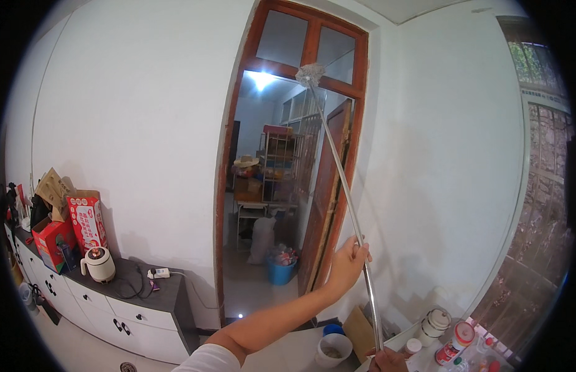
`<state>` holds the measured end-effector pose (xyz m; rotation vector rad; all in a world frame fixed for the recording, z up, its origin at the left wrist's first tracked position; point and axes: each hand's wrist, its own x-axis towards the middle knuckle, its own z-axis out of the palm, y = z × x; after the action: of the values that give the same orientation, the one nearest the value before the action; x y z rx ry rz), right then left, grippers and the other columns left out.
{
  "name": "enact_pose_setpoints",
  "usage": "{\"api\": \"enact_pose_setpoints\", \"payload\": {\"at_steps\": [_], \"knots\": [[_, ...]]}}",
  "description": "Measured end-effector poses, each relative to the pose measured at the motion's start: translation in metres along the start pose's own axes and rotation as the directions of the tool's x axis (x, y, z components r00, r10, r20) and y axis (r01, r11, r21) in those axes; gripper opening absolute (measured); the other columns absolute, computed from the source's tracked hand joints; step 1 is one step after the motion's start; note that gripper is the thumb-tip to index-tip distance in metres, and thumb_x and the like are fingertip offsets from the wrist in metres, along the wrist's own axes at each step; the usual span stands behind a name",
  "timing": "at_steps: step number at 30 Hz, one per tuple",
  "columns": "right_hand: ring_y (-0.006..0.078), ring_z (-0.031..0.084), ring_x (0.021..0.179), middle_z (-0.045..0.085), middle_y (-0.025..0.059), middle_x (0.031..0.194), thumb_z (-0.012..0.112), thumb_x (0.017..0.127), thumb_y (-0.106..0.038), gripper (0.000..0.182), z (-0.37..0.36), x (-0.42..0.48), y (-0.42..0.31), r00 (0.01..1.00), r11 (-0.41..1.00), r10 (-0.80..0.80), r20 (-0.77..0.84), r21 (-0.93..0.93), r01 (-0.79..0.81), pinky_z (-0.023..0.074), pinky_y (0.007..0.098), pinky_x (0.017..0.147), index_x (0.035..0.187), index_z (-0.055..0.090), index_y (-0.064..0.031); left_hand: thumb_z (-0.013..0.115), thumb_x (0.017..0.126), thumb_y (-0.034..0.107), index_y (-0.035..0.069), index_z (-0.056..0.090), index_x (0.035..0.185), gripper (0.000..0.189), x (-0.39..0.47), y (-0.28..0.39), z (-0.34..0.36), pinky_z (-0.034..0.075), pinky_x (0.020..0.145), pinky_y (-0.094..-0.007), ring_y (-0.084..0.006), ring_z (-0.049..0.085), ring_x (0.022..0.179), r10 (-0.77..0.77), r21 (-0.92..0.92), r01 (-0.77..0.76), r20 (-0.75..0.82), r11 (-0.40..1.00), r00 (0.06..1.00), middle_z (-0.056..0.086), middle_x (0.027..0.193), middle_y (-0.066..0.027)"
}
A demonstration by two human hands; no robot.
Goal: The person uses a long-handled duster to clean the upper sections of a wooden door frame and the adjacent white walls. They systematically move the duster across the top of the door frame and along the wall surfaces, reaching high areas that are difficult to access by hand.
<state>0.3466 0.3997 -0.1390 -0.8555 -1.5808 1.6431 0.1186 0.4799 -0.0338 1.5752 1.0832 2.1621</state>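
A long metal pole [337,158] slants up from the lower right to the doorway. My left hand [351,260] is closed around its middle. Lower down, at the bottom edge of the view, my right hand [388,360] grips the pole's lower end and is partly cut off. At the top of the pole a grey fluffy duster head [310,75] appears against the crossbar of the reddish wooden door frame [278,67], below the glass panes. Whether it touches the wood cannot be told.
A wooden door [325,195] stands ajar. A white bucket [333,349] is on the floor near a table [420,360] with jars and bottles. Left, a low cabinet [144,316] holds a kettle [99,265], boxes and a power strip [158,273]. A barred window [539,186] is at right.
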Motion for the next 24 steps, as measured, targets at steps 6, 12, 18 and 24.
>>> {"api": "enact_pose_setpoints", "payload": {"at_steps": [6, 12, 18, 24], "knots": [[0.0045, 0.033, 0.038, 0.039, -0.0033, 0.052, 0.044, 0.091, -0.028, 0.027, -0.003, -0.003, 0.026, 0.987, 0.99, -0.109, -0.115, 0.075, 0.118, 0.025, 0.0176, 0.034, 0.092, 0.055, -0.0035, 0.049, 0.086, 0.019, -0.002, 0.049, 0.096, 0.023, 0.007, -0.022, 0.039, 0.044, 0.05, -0.028, -0.0137, 0.055, 0.052, -0.14, 0.126, 0.117, 0.189, 0.985, 0.972, 0.059, 0.063, -0.0088], [0.0051, 0.031, 0.035, 0.038, -0.0036, 0.052, 0.044, 0.091, -0.028, 0.026, -0.025, 0.029, 0.039, 0.967, 0.971, -0.184, -0.178, 0.122, 0.207, 0.0231, 0.0188, 0.032, 0.093, 0.055, -0.0042, 0.05, 0.087, 0.021, -0.001, 0.04, 0.12, 0.041, 0.018, -0.035, 0.063, 0.045, 0.053, -0.024, -0.0122, 0.055, 0.06, -0.23, 0.139, 0.196, 0.306, 0.971, 0.924, 0.06, 0.077, -0.0097], [0.0046, 0.03, 0.034, 0.038, -0.0033, 0.052, 0.047, 0.089, -0.032, 0.029, -0.06, 0.05, 0.03, 0.979, 0.98, -0.148, -0.138, 0.109, 0.164, 0.0236, 0.0192, 0.031, 0.095, 0.054, -0.0047, 0.051, 0.087, 0.022, 0.007, 0.034, 0.129, 0.047, -0.029, -0.013, 0.059, 0.045, 0.07, -0.026, -0.0157, 0.057, 0.077, -0.054, 0.256, -0.022, 0.288, 0.966, 0.956, 0.058, 0.101, -0.0097], [0.0052, 0.032, 0.036, 0.036, -0.0034, 0.051, 0.05, 0.087, -0.036, 0.031, -0.063, 0.048, 0.043, 0.986, 0.987, -0.139, -0.096, 0.062, 0.146, 0.0233, 0.0187, 0.031, 0.093, 0.055, -0.0051, 0.049, 0.089, 0.02, 0.01, 0.032, 0.13, 0.045, -0.083, 0.03, 0.032, 0.044, 0.076, -0.026, -0.012, 0.052, 0.088, -0.16, 0.175, 0.102, 0.358, 0.979, 0.92, 0.053, 0.111, -0.0077]]}}
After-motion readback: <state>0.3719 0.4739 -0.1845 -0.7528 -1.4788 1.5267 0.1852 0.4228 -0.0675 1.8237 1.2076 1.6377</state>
